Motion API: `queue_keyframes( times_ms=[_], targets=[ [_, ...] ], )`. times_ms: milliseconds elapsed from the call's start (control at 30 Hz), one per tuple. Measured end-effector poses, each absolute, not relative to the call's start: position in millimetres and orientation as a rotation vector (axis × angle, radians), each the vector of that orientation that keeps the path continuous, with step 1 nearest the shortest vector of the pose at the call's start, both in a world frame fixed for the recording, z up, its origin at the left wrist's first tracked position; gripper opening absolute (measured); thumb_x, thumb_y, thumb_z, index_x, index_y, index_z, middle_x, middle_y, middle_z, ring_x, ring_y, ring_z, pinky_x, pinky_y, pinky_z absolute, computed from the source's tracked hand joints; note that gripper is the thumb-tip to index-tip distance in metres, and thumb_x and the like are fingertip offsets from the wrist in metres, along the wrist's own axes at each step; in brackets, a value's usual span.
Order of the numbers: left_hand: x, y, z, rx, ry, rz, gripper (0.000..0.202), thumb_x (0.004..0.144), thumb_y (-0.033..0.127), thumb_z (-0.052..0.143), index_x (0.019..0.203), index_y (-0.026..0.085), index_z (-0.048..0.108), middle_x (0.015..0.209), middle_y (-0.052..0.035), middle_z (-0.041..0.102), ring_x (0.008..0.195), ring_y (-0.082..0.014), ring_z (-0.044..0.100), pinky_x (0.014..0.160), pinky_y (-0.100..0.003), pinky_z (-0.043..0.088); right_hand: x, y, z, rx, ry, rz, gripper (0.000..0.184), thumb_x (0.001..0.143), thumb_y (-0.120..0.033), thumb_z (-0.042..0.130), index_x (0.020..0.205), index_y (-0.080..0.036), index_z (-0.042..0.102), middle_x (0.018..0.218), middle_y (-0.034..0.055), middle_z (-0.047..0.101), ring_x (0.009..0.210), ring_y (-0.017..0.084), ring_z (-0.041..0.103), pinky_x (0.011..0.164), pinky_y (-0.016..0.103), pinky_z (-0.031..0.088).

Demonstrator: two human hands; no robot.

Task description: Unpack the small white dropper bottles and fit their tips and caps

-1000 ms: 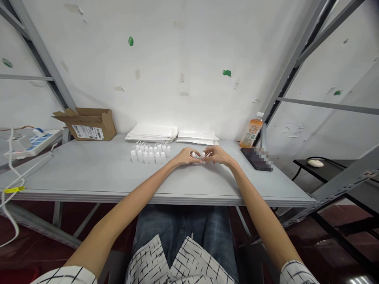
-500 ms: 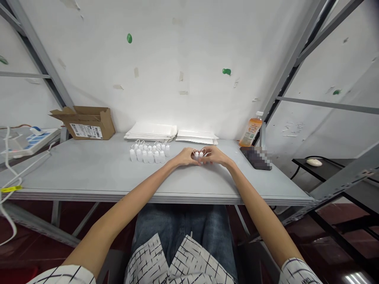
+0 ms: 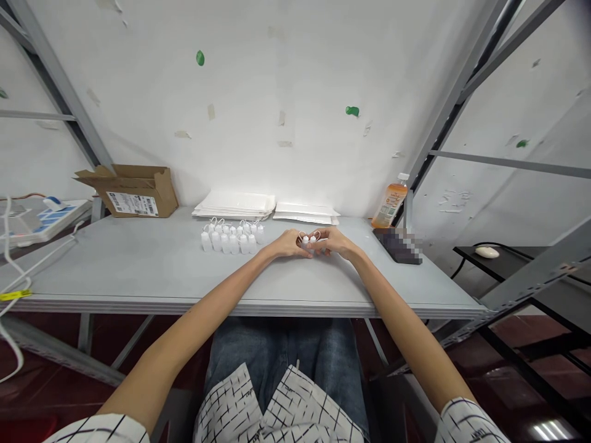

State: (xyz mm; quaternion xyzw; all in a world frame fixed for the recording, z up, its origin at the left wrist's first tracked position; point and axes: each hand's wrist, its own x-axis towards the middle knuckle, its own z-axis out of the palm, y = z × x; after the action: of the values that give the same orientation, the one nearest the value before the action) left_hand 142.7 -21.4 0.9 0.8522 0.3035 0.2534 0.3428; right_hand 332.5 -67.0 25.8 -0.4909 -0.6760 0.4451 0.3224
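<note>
Two small white dropper bottles (image 3: pixel 305 242) with looped cap straps stand side by side on the grey table, between my hands. My left hand (image 3: pixel 290 243) curves around them from the left, fingers closed against the bottles. From the right, my right hand (image 3: pixel 333 240) closes its fingers on the right-hand bottle; its lower part is hidden behind the fingertips. To the left of my left hand stands a group of several similar white bottles (image 3: pixel 231 239), upright and packed close in rows.
Against the wall lie two stacks of flat white packets (image 3: pixel 234 203). An opened cardboard box (image 3: pixel 138 191) sits at the back left. An orange drink bottle (image 3: pixel 391 203) and a dark flat object (image 3: pixel 392 246) are at the right. A white cable (image 3: pixel 28 277) crosses the left edge.
My right fingers have shifted slightly around the right-hand bottle. Both hands stay in the same place, and the group of bottles is unmoved; the view has shifted a little.
</note>
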Motion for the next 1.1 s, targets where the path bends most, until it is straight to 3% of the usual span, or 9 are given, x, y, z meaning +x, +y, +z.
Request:
queue_keyframes(
  times_ms=[100, 200, 433, 567, 800, 967, 1100],
  targets=[
    [142.3, -19.6, -1.1, 2.193, 0.790, 0.666, 0.035, 0.057, 0.043, 0.080, 0.074, 0.015, 0.067, 0.063, 0.0023, 0.060, 0.062, -0.0142, 0.053, 0.058, -0.026, 0.036, 329.2, -66.7, 23.0, -1.278, -1.776, 1.173, 0.040, 0.058, -0.038, 0.083, 0.089, -0.017, 0.071, 0.076, 0.0006, 0.062, 0.057, 0.010, 0.052, 0.043, 0.021, 0.029],
    [142.4, -17.0, -4.2, 2.192, 0.794, 0.676, 0.034, 0.057, 0.043, 0.080, 0.070, 0.015, 0.066, 0.063, 0.0021, 0.060, 0.063, -0.0145, 0.053, 0.058, -0.026, 0.037, 326.2, -64.3, 18.5, -1.276, -1.769, 1.160, 0.036, 0.056, -0.040, 0.082, 0.080, -0.016, 0.070, 0.067, -0.0020, 0.058, 0.053, 0.008, 0.046, 0.043, 0.021, 0.025],
    [141.9, -16.9, -1.3, 2.198, 0.755, 0.657, 0.033, 0.058, 0.042, 0.081, 0.070, 0.015, 0.066, 0.063, 0.0017, 0.061, 0.063, -0.0145, 0.054, 0.058, -0.026, 0.038, 326.8, -59.5, 14.2, -1.278, -1.758, 1.137, 0.034, 0.054, -0.041, 0.082, 0.069, -0.016, 0.066, 0.063, -0.0023, 0.056, 0.054, 0.009, 0.047, 0.044, 0.022, 0.027],
    [138.5, -19.3, 8.3, 2.243, 0.732, 0.648, 0.038, 0.060, 0.042, 0.081, 0.084, 0.014, 0.072, 0.072, -0.0001, 0.065, 0.063, -0.0138, 0.055, 0.059, -0.026, 0.038, 327.4, -60.4, 16.5, -1.275, -1.754, 1.127, 0.034, 0.054, -0.042, 0.082, 0.065, -0.016, 0.064, 0.060, -0.0023, 0.054, 0.054, 0.010, 0.047, 0.043, 0.022, 0.028],
    [125.3, -23.2, 31.4, 2.266, 0.928, 0.758, 0.075, 0.061, 0.053, 0.080, 0.123, 0.013, 0.065, 0.111, -0.0104, 0.068, 0.072, -0.0153, 0.059, 0.066, -0.027, 0.044, 325.0, -62.1, 17.9, -1.287, -1.698, 1.126, 0.036, 0.053, -0.043, 0.082, 0.064, -0.016, 0.060, 0.061, -0.0021, 0.054, 0.052, 0.009, 0.045, 0.042, 0.022, 0.026],
    [113.3, -30.0, 54.8, 2.300, 0.901, 1.176, 0.053, 0.074, 0.052, 0.072, 0.114, 0.016, 0.070, 0.110, -0.0087, 0.068, 0.072, -0.0120, 0.056, 0.072, -0.026, 0.046, 316.0, -57.3, 14.4, -1.320, -1.666, 1.072, 0.042, 0.051, -0.047, 0.085, 0.064, -0.017, 0.058, 0.056, -0.0031, 0.050, 0.049, 0.009, 0.045, 0.040, 0.022, 0.026],
    [94.6, -27.4, 70.6, 2.305, 0.873, 1.631, 0.030, 0.080, 0.044, 0.070, 0.096, 0.018, 0.073, 0.098, -0.0058, 0.071, 0.066, -0.0104, 0.054, 0.061, -0.024, 0.044, 301.0, -51.0, 9.6, -1.280, -1.676, 1.072, 0.045, 0.052, -0.049, 0.084, 0.069, -0.017, 0.058, 0.056, -0.0036, 0.050, 0.049, 0.009, 0.045, 0.040, 0.022, 0.025]
  ],
)
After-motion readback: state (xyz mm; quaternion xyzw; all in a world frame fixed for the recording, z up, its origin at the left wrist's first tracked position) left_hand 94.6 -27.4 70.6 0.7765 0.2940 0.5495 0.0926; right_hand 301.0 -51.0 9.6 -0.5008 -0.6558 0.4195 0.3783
